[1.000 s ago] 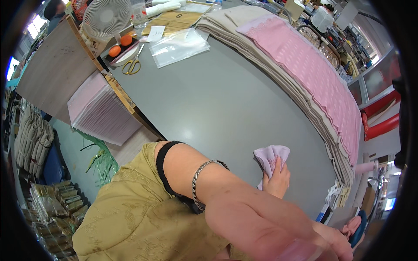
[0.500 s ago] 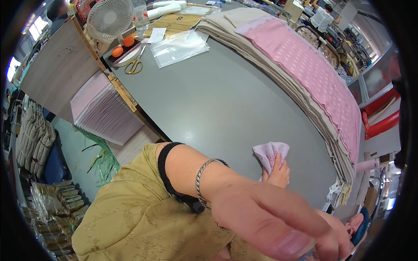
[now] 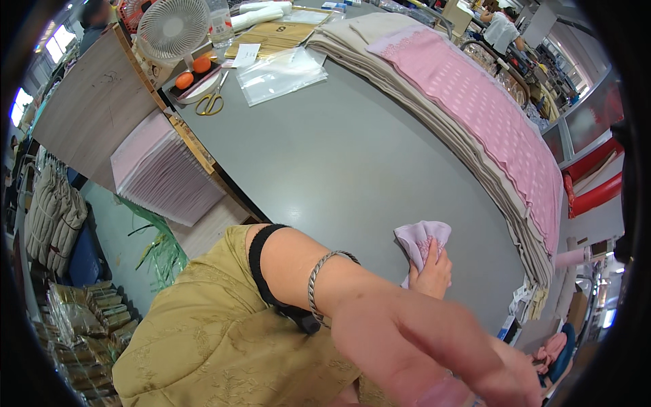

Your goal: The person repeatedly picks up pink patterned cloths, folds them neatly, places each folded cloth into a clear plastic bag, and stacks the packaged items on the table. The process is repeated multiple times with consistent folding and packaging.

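- The grey table (image 3: 325, 139) filled the middle ground. Along its right side a thick stack of beige cloth (image 3: 489, 178) ran far to near, a pink dotted cloth (image 3: 468, 102) laid over it. Weak point: the layers sat by the right edge; an elbow or a tug could, I judged, start the top one sliding.
- Left hand (image 3: 407, 332) crossed in the near foreground, blurred and very close to the camera; spread, pressed together or pinching, I could not tell. It hid the wrist behind it, so a clumsy meeting of the two hands seemed possible.
- Right hand (image 3: 432, 275) was at the near right of the table, fingers closed over the gathered part of a lavender cloth (image 3: 419, 237), thumb out of sight. The cloth fanned out beyond the fingertips; whether it touched the tabletop was unclear. Likely trouble: creases from bunching, or a slip if the pinch eased.
- The twisted metal bracelet (image 3: 313, 288) on the left wrist could snag loose threads if dragged over fabric.

Containers, again largest down:
- Near left, below table level: clear-wrapped packages (image 3: 88, 319), brownish contents, no detail readable.
- Far left on the table: a flat clear bag (image 3: 281, 76), no contents made out.
- Beyond it, a clear bottle (image 3: 221, 28); fill level not readable.
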